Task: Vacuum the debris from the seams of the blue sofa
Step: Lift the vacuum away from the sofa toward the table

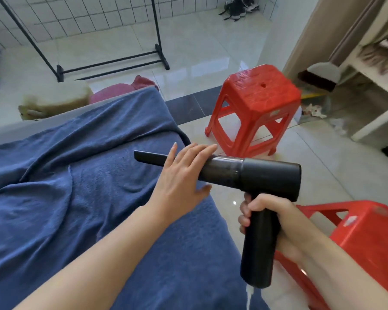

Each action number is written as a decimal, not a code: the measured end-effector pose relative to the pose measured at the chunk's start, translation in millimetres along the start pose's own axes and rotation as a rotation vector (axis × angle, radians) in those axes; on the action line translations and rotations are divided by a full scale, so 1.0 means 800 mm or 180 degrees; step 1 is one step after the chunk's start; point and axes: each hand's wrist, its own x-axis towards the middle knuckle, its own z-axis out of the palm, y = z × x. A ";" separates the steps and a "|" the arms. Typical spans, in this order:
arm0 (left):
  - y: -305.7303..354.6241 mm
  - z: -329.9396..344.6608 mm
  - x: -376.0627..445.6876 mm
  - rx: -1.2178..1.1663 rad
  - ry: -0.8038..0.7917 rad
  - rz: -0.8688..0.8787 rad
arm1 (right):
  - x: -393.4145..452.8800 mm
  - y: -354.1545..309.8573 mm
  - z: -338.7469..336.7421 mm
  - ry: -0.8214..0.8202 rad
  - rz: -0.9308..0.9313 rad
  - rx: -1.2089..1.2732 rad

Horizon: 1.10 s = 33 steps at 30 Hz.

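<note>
A black handheld vacuum point(251, 173) with a long narrow crevice nozzle points left, above the right edge of the blue sofa point(81, 186). My right hand point(271, 222) grips its pistol handle from the right. Over the nozzle tube lies my left hand point(184, 175), fingers straight, thumb below the tube. Wrinkled blue terry fabric covers the sofa. I see no debris on it.
A red plastic stool point(253, 108) stands on the tiled floor beyond the sofa's corner. A second red stool point(365, 240) is at the lower right. A black clothes rack point(112, 63) stands at the back, shoes point(238, 7) by the wall, furniture at the right.
</note>
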 end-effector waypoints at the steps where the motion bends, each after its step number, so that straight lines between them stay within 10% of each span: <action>1: 0.012 -0.007 -0.004 -0.0030 0.0089 0.0059 | -0.015 0.001 0.003 0.0017 -0.0012 0.0092; 22: 0.315 -0.130 -0.153 -0.0468 -0.0777 0.0932 | -0.443 0.144 0.025 -0.0325 -0.1428 0.2972; 33: 0.487 -0.091 -0.228 -0.0486 -0.1103 0.1468 | -0.603 0.245 -0.041 0.0530 -0.1718 0.2970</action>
